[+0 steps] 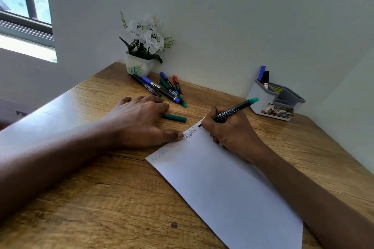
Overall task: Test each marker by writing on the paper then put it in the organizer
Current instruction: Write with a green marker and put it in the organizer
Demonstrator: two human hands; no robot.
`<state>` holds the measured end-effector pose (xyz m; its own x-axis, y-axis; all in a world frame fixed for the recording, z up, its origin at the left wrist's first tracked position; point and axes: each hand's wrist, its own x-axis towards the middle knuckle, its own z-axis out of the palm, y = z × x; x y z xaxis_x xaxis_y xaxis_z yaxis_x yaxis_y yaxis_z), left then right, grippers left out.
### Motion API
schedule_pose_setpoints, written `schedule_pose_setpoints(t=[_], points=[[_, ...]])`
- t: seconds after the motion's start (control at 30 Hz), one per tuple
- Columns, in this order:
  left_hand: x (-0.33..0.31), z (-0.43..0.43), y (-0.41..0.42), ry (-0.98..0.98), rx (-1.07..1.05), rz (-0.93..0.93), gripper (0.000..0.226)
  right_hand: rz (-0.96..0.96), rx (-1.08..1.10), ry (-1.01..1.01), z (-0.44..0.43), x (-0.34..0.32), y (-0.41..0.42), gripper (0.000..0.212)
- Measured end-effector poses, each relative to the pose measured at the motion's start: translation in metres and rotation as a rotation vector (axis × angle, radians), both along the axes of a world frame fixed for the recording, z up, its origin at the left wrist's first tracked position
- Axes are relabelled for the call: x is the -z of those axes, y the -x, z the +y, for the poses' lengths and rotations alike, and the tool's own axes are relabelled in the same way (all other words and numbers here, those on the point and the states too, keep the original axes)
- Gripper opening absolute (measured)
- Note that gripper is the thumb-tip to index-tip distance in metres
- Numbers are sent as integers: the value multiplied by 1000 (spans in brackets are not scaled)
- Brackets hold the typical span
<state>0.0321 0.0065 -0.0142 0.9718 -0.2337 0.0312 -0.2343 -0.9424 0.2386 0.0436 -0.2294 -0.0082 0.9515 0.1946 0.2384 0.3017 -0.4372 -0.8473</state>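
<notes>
Right hand [232,133] curled tight round the marker [232,110], a slim black barrel with a teal-green end plug pointing up and away, its dark tip down on the paper [222,188] near the far corner. White lettering on the barrel reads "FABER-CASTELL"; the smaller line under it is too fine to make out.

The paper is a smooth white sheet lying at an angle on the table [101,198], which is warm brown wood with a strong streaky grain and a small dark knot near the front. Along the sheet's far edge run scribbles: a dark zigzag by the tip, fainter bluish marks further down, none readable as words.

Left hand [139,119] lies flat, fingers spread on the wood, thumb pressing the paper's edge. Just beside its fingers lies a loose cap [175,118], green, short and cylindrical.

Further back, a pile of markers [162,87], black barrels with blue, green and red caps, fanned out against a white flower pot [138,67] with green markings and white blooms.

Off to the right, by the wall, the organizer [261,97]: white and grey plastic, boxy, several compartments. A blue-capped marker [261,73] and a black one [265,78] stand in its tallest slot. A sticker [277,111] on its low front shows "OPE".
</notes>
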Motion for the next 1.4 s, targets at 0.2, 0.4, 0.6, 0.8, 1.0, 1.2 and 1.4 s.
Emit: schedule_pose_setpoints(t=[0.2,0.4,0.6,0.8,1.0,1.2,1.4], points=[[0,0,0,4,-3,-5,107,-10,44,-15,-1,2,-2,17],[-1,-1,-1,-13,2,0,100,10,31,25,-1,0,-1,14],[0,0,1,-8,6,-8,105,-12,86,51,2,0,-1,20],[-2,-2,2,-13,-6,15,108,20,118,-9,1,2,-2,15],[-1,-1,0,-28,4,0,101,29,114,2,0,1,-4,13],[-2,-2,0,-32,2,11,99,22,136,-8,1,4,-4,11],[-3,-2,1,-19,-6,22,101,20,156,-5,2,3,-5,11]])
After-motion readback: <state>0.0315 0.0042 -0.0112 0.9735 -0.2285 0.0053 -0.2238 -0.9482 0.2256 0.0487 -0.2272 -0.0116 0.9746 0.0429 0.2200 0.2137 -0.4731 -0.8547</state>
